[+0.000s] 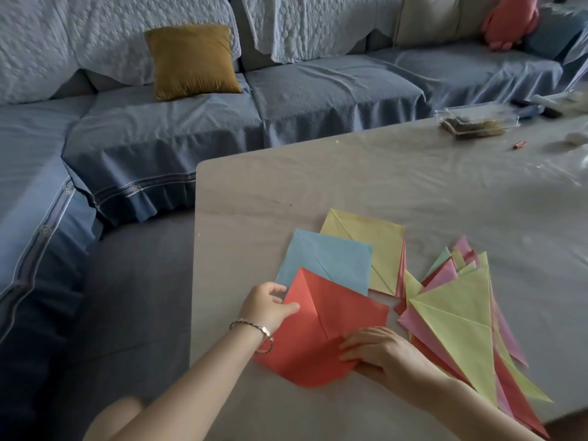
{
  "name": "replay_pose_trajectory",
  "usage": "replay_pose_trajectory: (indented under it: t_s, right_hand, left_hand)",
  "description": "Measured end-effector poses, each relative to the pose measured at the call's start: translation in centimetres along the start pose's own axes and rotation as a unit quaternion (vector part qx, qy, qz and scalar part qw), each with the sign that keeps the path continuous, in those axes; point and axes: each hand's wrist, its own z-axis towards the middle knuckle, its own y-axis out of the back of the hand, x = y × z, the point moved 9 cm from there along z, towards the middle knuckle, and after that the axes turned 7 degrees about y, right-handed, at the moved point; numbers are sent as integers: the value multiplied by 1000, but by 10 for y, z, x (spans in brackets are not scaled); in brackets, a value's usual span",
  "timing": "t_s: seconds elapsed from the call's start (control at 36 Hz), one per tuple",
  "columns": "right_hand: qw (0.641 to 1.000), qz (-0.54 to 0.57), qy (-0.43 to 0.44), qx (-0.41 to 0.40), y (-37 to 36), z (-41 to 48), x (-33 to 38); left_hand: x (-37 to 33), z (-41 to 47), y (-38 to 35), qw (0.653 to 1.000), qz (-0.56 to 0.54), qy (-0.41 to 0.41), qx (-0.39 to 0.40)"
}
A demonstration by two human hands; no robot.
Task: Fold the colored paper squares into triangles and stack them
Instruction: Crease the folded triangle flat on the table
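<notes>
A red paper square [321, 332] lies on the table's near left part, creased and partly lifted along a fold. My left hand [270, 305] pinches its left edge, thumb on top and fingers behind. My right hand [378, 350] rests flat on its lower right corner with straight fingers. Behind it lie a blue square [331, 259] and a yellow square [369, 243] topping a small pile. To the right, a fanned stack of folded triangles [458, 326] has a yellow one on top, with pink, red and green ones beneath.
The beige table [413, 192] is covered in clear film. A clear plastic box [477, 120] and small items sit at its far right. A blue-covered sofa with a mustard cushion [192, 60] wraps round the left and back.
</notes>
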Motion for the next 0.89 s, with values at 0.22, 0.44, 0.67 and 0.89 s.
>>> replay_pose_trajectory:
  t_s: [0.22,0.44,0.67,0.89]
  right_hand:
    - [987,96,-123,-43,24,-3,-12]
    - [932,185,-207,-232,77,3,-17]
    - [879,315,-253,-253,72,11,-11]
    - [844,329,-298,-300,81,10,-3]
  left_hand:
    - [-52,-29,4,979,58,-168,-100]
    - [-68,-70,8,964,37,-255,-65]
    - [-62,-92,9,965,7,-259,-36]
    - [-71,-111,17,945,-44,-316,-68]
